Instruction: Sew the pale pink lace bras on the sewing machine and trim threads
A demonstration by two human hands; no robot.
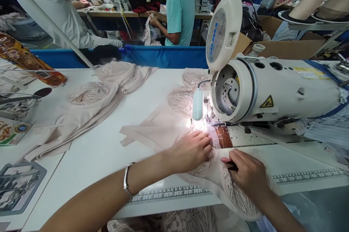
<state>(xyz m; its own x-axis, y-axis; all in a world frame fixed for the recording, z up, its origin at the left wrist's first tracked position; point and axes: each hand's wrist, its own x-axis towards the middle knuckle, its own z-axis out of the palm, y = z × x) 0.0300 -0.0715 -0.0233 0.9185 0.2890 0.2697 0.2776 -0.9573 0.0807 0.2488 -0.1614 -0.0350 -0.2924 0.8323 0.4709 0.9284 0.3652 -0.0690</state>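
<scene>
Pale pink fabric with lace panels (pixel 181 101) lies under the lit needle area of the sewing machine (pixel 275 90) and runs toward me over the table's front edge. My left hand (pixel 192 151) presses on this fabric just in front of the needle, its fingers bent and close together; a metal bangle circles the wrist. To its right, my right hand (pixel 249 172) is closed around a small dark tool (pixel 231 166), whose kind I cannot make out. The lace edge (pixel 240 195) of the cloth passes beneath that hand. The needle itself is lost in the glare.
A stack of similar lace pieces (pixel 109 97) lies on the left of the white table. Further left are a snack packet (pixel 29 61) and a grey-framed tray (pixel 23 188). A ruler strip (pixel 174 194) runs along the front. Beyond the blue cloth bin (pixel 166 56), a person in teal (pixel 180 10) handles fabric.
</scene>
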